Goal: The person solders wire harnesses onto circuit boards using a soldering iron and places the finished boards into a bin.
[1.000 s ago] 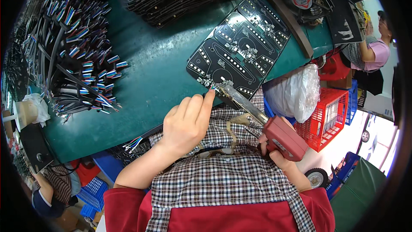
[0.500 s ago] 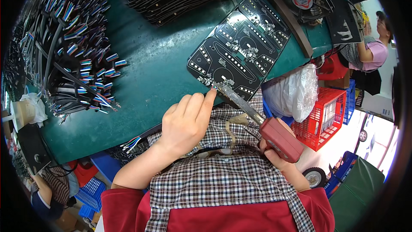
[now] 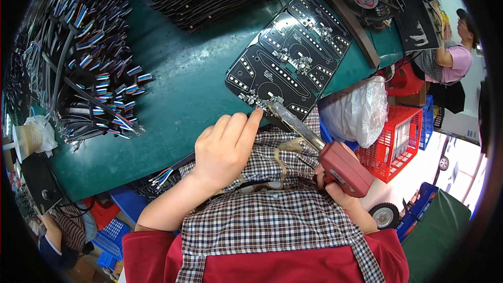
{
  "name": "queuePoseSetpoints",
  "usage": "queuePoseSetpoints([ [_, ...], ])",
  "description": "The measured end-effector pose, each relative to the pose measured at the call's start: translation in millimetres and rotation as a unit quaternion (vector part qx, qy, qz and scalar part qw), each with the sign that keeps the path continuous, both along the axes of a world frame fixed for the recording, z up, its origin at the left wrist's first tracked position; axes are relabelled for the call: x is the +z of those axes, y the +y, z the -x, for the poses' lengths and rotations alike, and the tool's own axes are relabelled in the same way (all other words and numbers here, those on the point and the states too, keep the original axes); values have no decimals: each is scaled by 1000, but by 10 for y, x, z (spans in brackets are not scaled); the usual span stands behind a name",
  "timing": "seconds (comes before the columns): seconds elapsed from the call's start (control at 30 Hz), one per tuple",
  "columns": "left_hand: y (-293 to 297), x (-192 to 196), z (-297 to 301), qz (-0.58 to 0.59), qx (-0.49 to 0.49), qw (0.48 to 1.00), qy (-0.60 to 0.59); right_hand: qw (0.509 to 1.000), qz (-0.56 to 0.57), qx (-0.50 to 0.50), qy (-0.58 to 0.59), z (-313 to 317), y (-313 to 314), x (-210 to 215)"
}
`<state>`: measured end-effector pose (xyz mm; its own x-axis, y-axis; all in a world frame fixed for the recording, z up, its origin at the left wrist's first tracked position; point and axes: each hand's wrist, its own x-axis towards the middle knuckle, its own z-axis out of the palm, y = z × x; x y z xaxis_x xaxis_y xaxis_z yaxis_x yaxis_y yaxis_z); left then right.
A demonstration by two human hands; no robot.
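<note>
You are soldering: your left hand [image 3: 222, 149] pins a wire to the circuit board [image 3: 291, 57], fingers pinched; your right hand [image 3: 335, 191] grips the soldering gun [image 3: 335, 162]. Next, hold the tip steady on the joint.

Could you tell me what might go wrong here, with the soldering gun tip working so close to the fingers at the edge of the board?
1. The left hand holds a small wire end right by the tip of the red soldering gun; a slip could burn a fingertip.
2. The black circuit board lies loose on the green table, its near corner at the edge; pressure might shift it.
3. The right hand grips the gun far from its tip, so aim may wobble.
</note>
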<state>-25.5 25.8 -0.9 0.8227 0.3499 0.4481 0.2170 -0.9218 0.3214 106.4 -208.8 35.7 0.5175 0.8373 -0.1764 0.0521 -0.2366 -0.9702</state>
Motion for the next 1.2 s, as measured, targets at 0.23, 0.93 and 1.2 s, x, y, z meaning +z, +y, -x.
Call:
queuePoseSetpoints([
  [0.23,23,67,9,-32,-11,999,28,983,76,62,-152,-49,-58,51],
  [0.93,-25,57,-4,-112,2,993,40,955,6,121,-269,-28,12,66],
  [1.2,-82,97,-49,-158,11,985,72,1000,-8,-15,2,139,-144,-7],
])
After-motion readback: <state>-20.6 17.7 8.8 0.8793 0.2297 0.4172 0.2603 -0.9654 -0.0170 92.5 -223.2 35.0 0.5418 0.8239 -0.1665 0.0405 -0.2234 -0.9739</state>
